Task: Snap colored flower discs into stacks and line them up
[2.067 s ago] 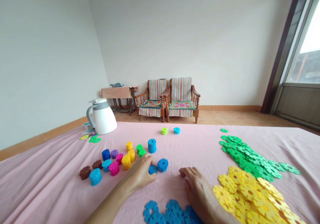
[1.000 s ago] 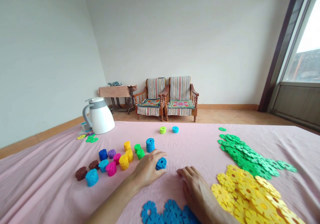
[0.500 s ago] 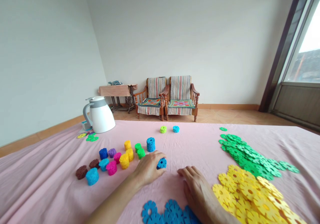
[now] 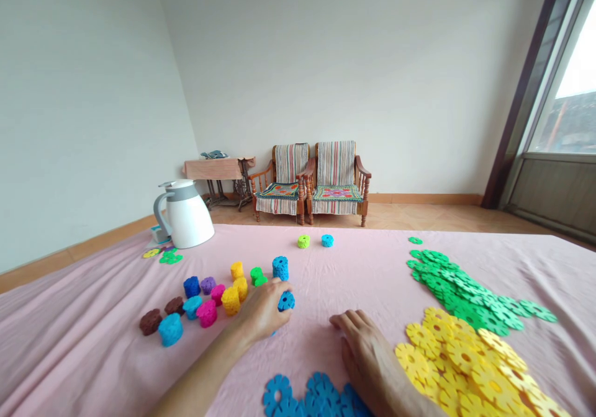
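Observation:
My left hand (image 4: 265, 308) is closed round a stack of blue snowflake discs (image 4: 286, 300), its top disc facing me and most of its side hidden by my fingers. Just beyond it stands a taller blue stack (image 4: 280, 268). My right hand (image 4: 361, 336) lies palm down on the pink cloth (image 4: 316, 330), fingers stretched out and holding nothing. Loose blue snowflake discs (image 4: 321, 395) are spread near the front edge, partly under my right wrist. To the left of my left hand are short stacks in several colours, among them yellow (image 4: 230, 300), magenta (image 4: 207, 313) and light blue (image 4: 171, 329).
Overlapping yellow discs (image 4: 470, 367) and green discs (image 4: 459, 286) cover the right side. A lime stack (image 4: 303, 241) and a blue one (image 4: 327, 241) stand at the back. At the far left are a white jug (image 4: 190, 215) and a few loose green discs (image 4: 171, 257).
My left hand has shifted left with the blue stack, now in front of the taller blue stack and partly covering a green one. My right hand has stayed in place.

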